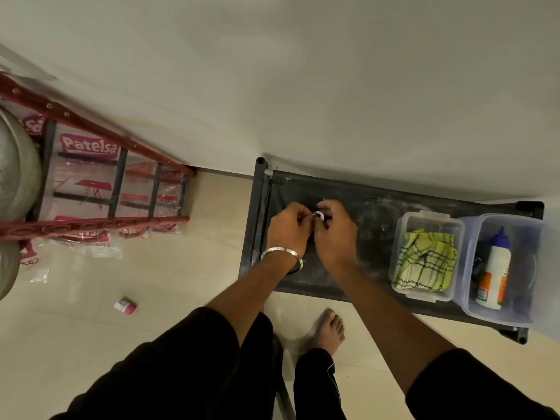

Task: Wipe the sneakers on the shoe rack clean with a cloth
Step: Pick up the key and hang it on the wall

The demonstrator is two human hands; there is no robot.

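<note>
Black fabric top of the shoe rack (378,213), dusty w/ pale smears, sits under both my hands. Left hand (288,230) and right hand (335,234) meet over its far-left part, fingers (298,215) of both pinching a small white ring-shaped thing (318,215); can't tell what it is. No sneakers visible from up here. Yellow-green checked cloth (425,262), soft and crumpled, lies in a clear lidless plastic box (400,237) to the right of my fingers, so right hand is nearer; I'd guess it reaches sideways along the rack's long axis. Beyond it, a bluish tub (472,244) holds a white squeeze bottle (494,268), blue cap pointing far.
</note>
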